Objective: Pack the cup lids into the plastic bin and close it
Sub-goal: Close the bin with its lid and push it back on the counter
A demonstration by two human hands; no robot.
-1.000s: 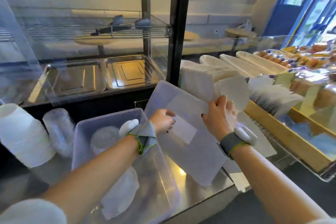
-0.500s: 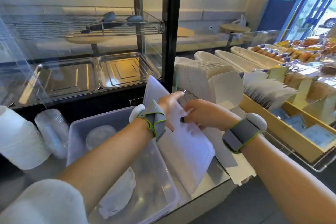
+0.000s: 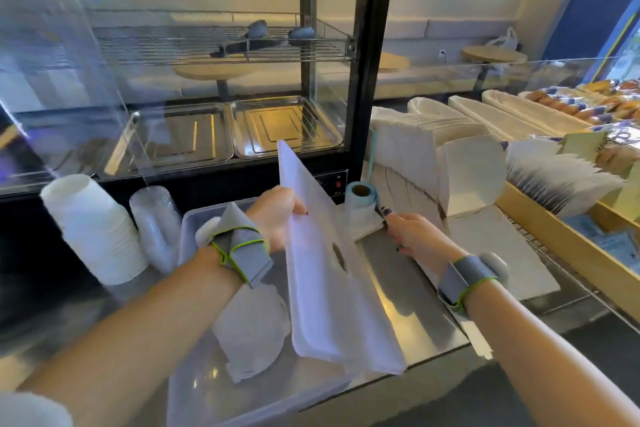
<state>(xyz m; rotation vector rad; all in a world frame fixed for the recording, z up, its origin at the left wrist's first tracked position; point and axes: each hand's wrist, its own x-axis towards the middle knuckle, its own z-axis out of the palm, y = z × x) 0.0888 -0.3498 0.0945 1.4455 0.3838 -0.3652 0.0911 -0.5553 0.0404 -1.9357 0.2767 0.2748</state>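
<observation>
The lids (image 3: 251,329) already lie in the bin (image 3: 207,388) on the worktop (image 3: 408,305), but it is not closed: the left hand (image 3: 277,215) grips the cover (image 3: 322,274) tilted beside it, while the right hand (image 3: 412,236) rests half-open, holding nothing.

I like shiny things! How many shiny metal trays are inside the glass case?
2. One metal tray lies on the left of the case floor, and the other tray sits right beside it, next to the black post. More could be hidden behind the glare.
</observation>
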